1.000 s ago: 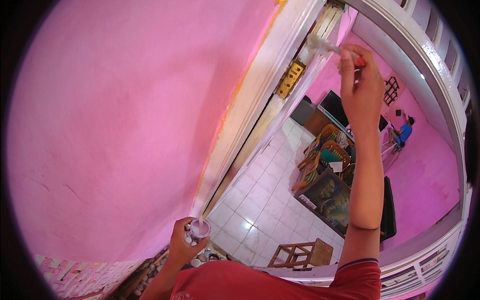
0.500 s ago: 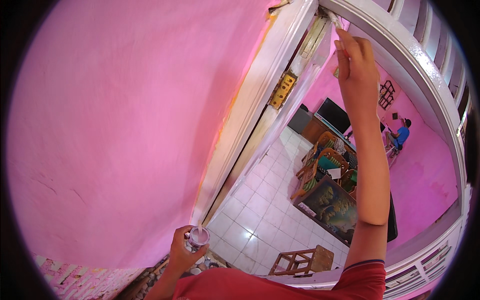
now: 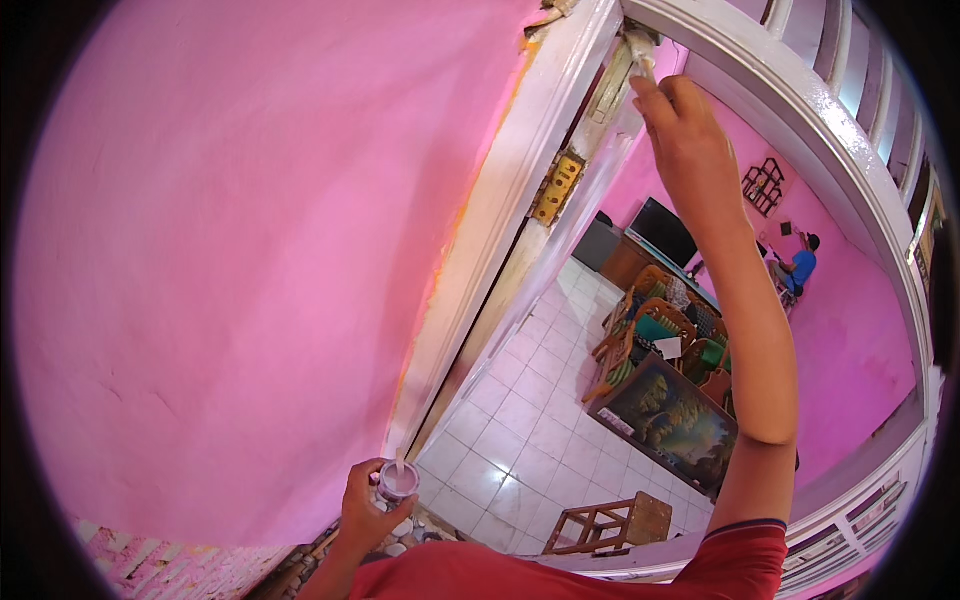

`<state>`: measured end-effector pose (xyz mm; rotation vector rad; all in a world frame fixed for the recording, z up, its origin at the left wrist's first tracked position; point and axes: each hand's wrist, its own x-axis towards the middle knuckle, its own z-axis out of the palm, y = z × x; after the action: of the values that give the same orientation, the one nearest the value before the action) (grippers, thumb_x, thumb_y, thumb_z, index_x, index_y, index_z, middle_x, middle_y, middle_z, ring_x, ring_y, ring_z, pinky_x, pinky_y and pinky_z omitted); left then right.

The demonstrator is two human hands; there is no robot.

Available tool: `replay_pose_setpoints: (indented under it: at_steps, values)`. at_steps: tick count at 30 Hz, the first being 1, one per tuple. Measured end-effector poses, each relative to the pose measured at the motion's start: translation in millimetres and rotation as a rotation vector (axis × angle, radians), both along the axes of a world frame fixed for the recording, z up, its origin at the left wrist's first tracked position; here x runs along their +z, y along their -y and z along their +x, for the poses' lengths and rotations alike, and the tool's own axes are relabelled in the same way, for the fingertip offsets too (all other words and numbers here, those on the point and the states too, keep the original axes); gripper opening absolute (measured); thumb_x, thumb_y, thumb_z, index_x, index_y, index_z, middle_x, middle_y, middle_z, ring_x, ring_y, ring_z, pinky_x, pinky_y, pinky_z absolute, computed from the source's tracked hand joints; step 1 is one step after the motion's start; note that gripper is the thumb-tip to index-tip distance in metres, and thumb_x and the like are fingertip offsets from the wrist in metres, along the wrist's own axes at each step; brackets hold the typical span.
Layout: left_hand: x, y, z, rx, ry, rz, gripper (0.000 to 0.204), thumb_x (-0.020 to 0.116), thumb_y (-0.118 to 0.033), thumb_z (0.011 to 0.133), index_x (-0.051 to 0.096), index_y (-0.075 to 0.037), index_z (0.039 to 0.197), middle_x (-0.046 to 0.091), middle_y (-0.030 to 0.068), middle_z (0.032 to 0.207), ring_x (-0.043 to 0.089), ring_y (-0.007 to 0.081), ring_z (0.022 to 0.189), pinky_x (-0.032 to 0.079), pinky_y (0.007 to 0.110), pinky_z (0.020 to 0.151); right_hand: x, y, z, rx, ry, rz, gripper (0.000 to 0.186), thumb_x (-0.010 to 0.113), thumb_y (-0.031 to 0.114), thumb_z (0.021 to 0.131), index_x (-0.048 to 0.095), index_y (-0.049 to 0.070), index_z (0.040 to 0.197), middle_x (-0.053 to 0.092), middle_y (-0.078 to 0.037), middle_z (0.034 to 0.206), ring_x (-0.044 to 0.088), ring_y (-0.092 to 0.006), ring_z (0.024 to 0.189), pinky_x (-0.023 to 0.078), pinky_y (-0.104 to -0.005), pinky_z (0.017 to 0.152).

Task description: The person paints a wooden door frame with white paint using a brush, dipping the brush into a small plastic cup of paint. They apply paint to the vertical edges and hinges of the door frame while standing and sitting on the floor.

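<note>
High up at the door opening, my right hand (image 3: 692, 145) is closed around a paintbrush (image 3: 642, 52). Its bristles are at the top of the door's edge, just under the frame's upper bar; exact contact is hard to make out. Below the brush, a yellowish hinge (image 3: 558, 188) sits between the white door frame (image 3: 480, 235) and the door edge (image 3: 515, 262). Low down near the foot of the frame, my left hand (image 3: 362, 512) grips a small clear cup (image 3: 399, 480) with whitish material inside. A pale stick seems to stand in the cup.
A pink wall (image 3: 240, 270) fills the left side. Through the doorway are a tiled floor (image 3: 500, 435), a wooden stool (image 3: 615, 522), chairs, a framed painting (image 3: 668, 415) and a television (image 3: 662, 232). A person in blue (image 3: 800, 268) is at the far wall.
My right hand and the paintbrush have shifted left toward the door's edge, and the forearm slants more. The left hand keeps the cup in nearly the same place.
</note>
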<state>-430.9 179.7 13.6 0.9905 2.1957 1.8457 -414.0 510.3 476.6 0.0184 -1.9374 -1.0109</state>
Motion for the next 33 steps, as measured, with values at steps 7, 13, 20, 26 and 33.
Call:
replay_pose_setpoints:
  at_steps: [7,13,20,26,33]
  values:
    - [-4.1,5.5,-3.7,0.018,-0.015,-0.016,0.070,0.091,-0.020,0.071,0.054,-0.002,0.128,0.060,0.0159,0.120,0.061,0.0284,0.108,0.051,0.040,0.090,-1.5,9.7,7.2,-0.042,0.107,-0.014,0.042,0.058,0.004,0.088,0.061,0.010,0.129,0.055,-0.010,0.109,0.063,-0.0289,0.104,0.058,-0.0421,0.078]
    - [-2.3,-1.3,-3.7,-0.009,-0.062,-0.001,0.071,0.092,-0.020,0.070,0.054,-0.002,0.128,0.060,0.0159,0.119,0.061,0.0286,0.107,0.051,0.040,0.090,1.1,1.5,3.3,-0.013,0.127,0.047,0.042,0.057,0.003,0.088,0.061,0.010,0.129,0.056,-0.010,0.108,0.063,-0.0291,0.104,0.058,-0.0416,0.079]
    - [-4.7,3.3,-5.9,0.032,-0.043,0.034,0.071,0.092,-0.019,0.066,0.056,-0.002,0.125,0.063,0.0126,0.114,0.059,0.0235,0.098,0.048,0.036,0.085,-14.4,17.2,17.5,-0.018,0.176,0.024,0.044,0.057,0.001,0.086,0.062,0.010,0.129,0.056,-0.010,0.107,0.063,-0.0292,0.100,0.057,-0.0420,0.078]
    - [-3.4,-3.6,-4.4,0.014,-0.054,0.057,0.071,0.092,-0.018,0.067,0.055,-0.002,0.125,0.063,0.0119,0.115,0.059,0.0227,0.098,0.048,0.036,0.085,0.6,2.7,12.1,-0.052,0.194,0.049,0.044,0.057,0.000,0.084,0.063,0.008,0.127,0.056,-0.010,0.108,0.063,-0.0281,0.099,0.057,-0.0415,0.078]
    - [-0.2,2.4,-4.7,0.003,-0.034,0.020,0.069,0.092,-0.019,0.072,0.054,-0.002,0.127,0.060,0.0155,0.118,0.061,0.0277,0.107,0.051,0.039,0.091,-51.1,25.2,27.3,-0.006,0.479,-0.078,0.045,0.061,-0.003,0.079,0.063,0.004,0.124,0.056,-0.010,0.106,0.063,-0.0279,0.099,0.058,-0.0404,0.080]
